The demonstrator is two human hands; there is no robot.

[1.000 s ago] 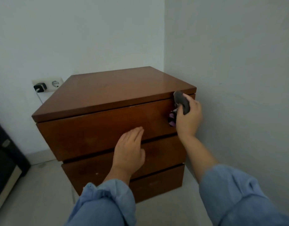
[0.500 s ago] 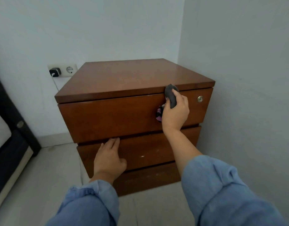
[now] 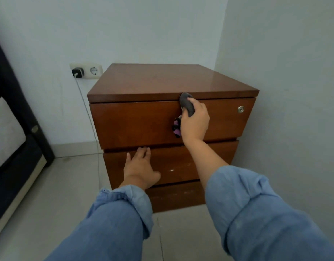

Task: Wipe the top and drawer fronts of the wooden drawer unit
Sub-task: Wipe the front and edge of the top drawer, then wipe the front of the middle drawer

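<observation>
Grey crumpled cloth (image 3: pixel 187 104) sat gripped in the right hand (image 3: pixel 195 123) against the brown wooden drawer unit's (image 3: pixel 162 81) top drawer front (image 3: pixel 132 123); the left hand (image 3: pixel 140 167) lay flat, fingers straight, on the middle drawer front (image 3: pixel 179 161).

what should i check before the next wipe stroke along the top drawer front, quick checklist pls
1. Cloth gripped by right hand: ok.
2. Cloth pressed against top drawer front, near its upper edge: ok.
3. Left hand flat on middle drawer front, bracing the unit: ok.
4. Path leftward along the top drawer free of things: ok.
5. Keyhole lock to the right, in the path of a rightward stroke: not ok, wipe around it.
6. Whether the drawer front is already clean: cannot tell.
</observation>
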